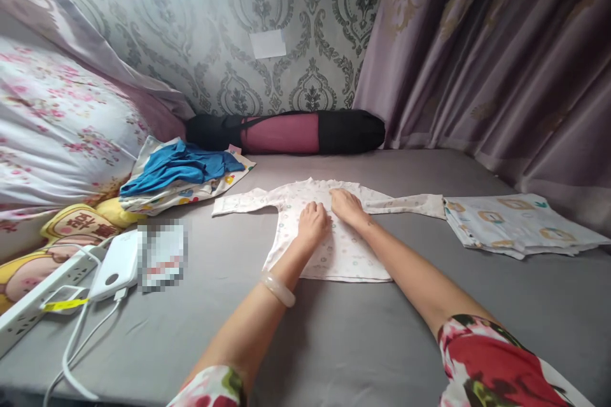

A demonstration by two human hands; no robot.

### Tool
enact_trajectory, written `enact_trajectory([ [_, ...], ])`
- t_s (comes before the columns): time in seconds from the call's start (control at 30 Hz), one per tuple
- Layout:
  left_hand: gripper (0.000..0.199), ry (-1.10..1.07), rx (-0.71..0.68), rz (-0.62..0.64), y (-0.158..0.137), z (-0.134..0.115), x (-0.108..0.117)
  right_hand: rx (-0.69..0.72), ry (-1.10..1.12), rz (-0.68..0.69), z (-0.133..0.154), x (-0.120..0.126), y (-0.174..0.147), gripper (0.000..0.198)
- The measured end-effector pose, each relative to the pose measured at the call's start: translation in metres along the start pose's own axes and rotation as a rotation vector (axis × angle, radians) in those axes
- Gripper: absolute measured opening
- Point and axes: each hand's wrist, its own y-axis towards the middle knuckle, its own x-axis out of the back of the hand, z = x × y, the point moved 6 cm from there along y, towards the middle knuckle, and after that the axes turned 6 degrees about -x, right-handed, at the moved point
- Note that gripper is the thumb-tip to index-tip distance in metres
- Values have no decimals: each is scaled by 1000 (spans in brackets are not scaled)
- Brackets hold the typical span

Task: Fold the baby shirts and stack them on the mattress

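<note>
Grey sheet: (334, 343) lies beneath everything here; if a palm pushes hard, it could drag and ruck up beneath the shirt.
Shirt: (344, 254) spread in the middle of the sheet, sleeves out to both sides, under both hands; uneven pulling could skew it or crease its front.
Folded cloth: (520, 222) just past the right-hand cuff, seemingly touching it; a tug on that sleeve might disturb its layers.
Blue garment: (181, 168) heaped near the other cuff; a wide sweep of the arm could knock it loose.
Left hand: (314, 224) on the shirt's chest, fingers bent; whether they pinch fabric, I cannot tell.
Right hand: (347, 206) near the collar, fingers curled; a pinch is likewise unclear, but gripping one layer could twist the neckline.
Bracelet: (279, 289) on the left wrist; it might catch the hem.
</note>
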Motion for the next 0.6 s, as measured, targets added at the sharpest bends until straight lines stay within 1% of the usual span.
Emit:
enact_trajectory([
  [0.07, 45, 5, 60, -44, -1, -7, -6, -48, 6, -43, -8, 9, 21, 46],
  [0.13, 55, 8, 93, -86, -6, -12, -10, -53, 9, -57, -14, 13, 39, 45],
  [0.2, 58, 7, 112, -112, -10, -14, -13, -38, 7, -30, -16, 13, 54, 44],
  [0.3, 60, 16, 170, -168, -16, -12, -10, -54, 0, 31, -19, 7, 71, 39],
  [0.37, 65, 14, 213, -196, -17, -9, -7, -78, 2, 51, -20, 3, 78, 35],
  [0.43, 71, 8, 235, -190, -16, -8, -6, -88, 10, 41, -21, 0, 82, 33],
  [0.6, 77, -1, 258, -128, -14, -8, -10, -146, 53, -57, -24, -3, 80, 32],
])
